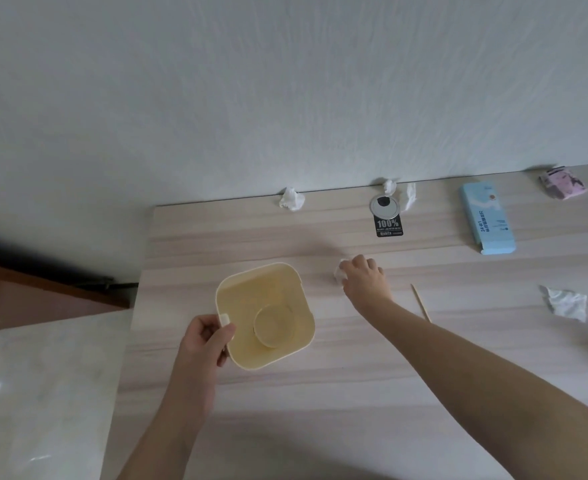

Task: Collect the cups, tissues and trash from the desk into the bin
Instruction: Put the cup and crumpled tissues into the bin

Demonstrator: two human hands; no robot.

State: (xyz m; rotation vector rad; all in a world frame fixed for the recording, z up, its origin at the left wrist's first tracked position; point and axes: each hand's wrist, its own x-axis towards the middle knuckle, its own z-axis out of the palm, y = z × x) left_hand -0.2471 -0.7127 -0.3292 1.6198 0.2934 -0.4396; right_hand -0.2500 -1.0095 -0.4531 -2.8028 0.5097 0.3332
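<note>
Steadying the yellow bin (296,282) by its rim, left hand (204,341) fingers curled on the edge; right hand (363,277) fingers closed around 1 crumpled tissue (339,271), near enough for a short drop.

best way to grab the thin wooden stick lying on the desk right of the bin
Pinch the thin wooden stick near its middle, coming straight down from above with thumb and fingertip either side of its length. It lies flat on the pale wood-grain desk, so nothing fits beneath. The right hand is nearest but already holds a crumpled white tissue.
</note>
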